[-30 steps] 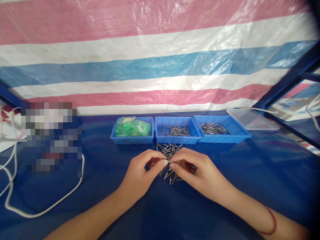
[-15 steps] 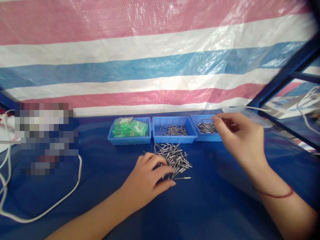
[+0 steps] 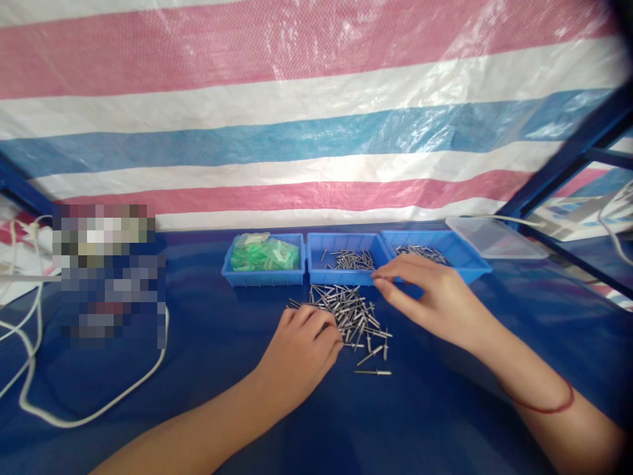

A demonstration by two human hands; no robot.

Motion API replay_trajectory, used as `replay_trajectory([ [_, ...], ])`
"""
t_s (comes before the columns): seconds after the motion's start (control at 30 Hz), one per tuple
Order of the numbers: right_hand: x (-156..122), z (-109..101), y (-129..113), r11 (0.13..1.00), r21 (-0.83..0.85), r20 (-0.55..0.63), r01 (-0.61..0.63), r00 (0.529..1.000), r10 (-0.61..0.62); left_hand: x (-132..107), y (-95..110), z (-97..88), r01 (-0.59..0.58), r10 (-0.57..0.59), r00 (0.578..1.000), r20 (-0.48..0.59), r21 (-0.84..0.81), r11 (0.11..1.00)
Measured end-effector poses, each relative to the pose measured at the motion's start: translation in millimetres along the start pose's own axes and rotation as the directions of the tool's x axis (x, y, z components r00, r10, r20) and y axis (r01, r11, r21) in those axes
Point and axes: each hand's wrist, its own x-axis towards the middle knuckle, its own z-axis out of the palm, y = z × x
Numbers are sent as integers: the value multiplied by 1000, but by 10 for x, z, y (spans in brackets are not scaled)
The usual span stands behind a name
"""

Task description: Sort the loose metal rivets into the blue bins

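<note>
A loose pile of blind rivets [image 3: 353, 313] lies on the blue table in front of the bins. My left hand [image 3: 304, 349] rests at the pile's left edge with its fingers curled down and the thumb drawn in against them; what they hold, if anything, is hidden. Over the front right corner of the middle blue bin [image 3: 341, 276] is my right hand [image 3: 430, 297], thumb and forefinger slightly apart and no rivet visible between them. That bin holds scattered rivets, and the right blue bin [image 3: 467, 264] holds more, partly behind my right hand.
The left blue bin [image 3: 262, 279] contains green plastic packets [image 3: 267, 254]. A translucent lid [image 3: 494, 239] lies at the back right. A white cable [image 3: 99, 419] loops over the table's left side, near a blurred-out area. Striped sheeting [image 3: 297, 145] hangs behind.
My right hand has come left and down from the right bin, and the rivet at its fingertips is gone from view. My left thumb has closed towards the fingers; rivets at the pile's front have shifted.
</note>
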Motion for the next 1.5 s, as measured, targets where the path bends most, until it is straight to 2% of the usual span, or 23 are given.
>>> replay_trajectory([
  [0.1,-18,78,-125,989,83,233,120,963,-136,0,-1,-8,26,-26,1000,-17,-4,1000],
  [0.2,-35,156,-231,983,124,306,134,937,-166,2,-15,-47,58,-61,995,-76,-43,997],
  [0.27,-44,203,-276,980,156,280,127,945,-167,8,-29,-78,78,-86,991,-105,-77,994],
  [0.5,-69,268,-312,973,224,222,52,970,-103,8,-58,-115,191,-222,971,-91,-267,945],
  [0.7,-56,313,-376,905,410,193,-117,980,40,10,-67,-136,251,-349,931,-103,-514,820],
  [0.8,-55,355,-412,874,457,207,-167,975,78,25,-73,-158,260,-382,919,-100,-574,777],
  [1.07,-80,424,-458,870,458,247,-182,966,72,30,-63,-174,257,-407,905,-121,-609,751],
  [1.33,-97,463,-421,865,454,158,-211,975,155,37,-62,-179,224,-377,914,-150,-590,776],
  [1.5,-83,434,-428,862,445,130,-242,970,206,48,-77,-165,243,-351,928,-127,-506,827],
])
